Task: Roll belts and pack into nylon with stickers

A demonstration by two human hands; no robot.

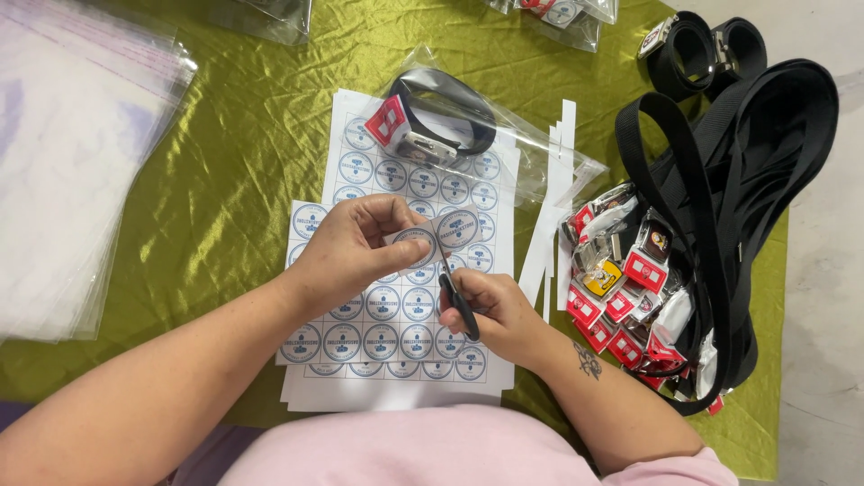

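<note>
- A shiny olive-green cloth (225, 153) covers the work surface, with pale bare floor or table showing past its right edge.
- The left hand (346, 252) is pressed together in a pinch, thumb under and fingers over a small paper strip (441, 236) bearing two round blue-and-white labels, held just above the middle of the cloth.
- The right hand (499, 315) is curled shut around the black handles of a pair of scissors (454, 288), whose blades run up into the strip between its two labels.
- Under both hands lie stacked label sheets (396, 333), printed with rows of the same round labels, reaching towards the near edge of the cloth.
- At the far end of the sheets rests a clear bag holding a black belt (445, 117) with a red tag.
- Narrow white paper offcuts (549, 207) lie just beside the sheets on the right.
- Near the right edge a heap of black belts (720, 180) with red-tagged buckles is piled.
- A stack of clear plastic bags (72, 153) lies at the left edge.
</note>
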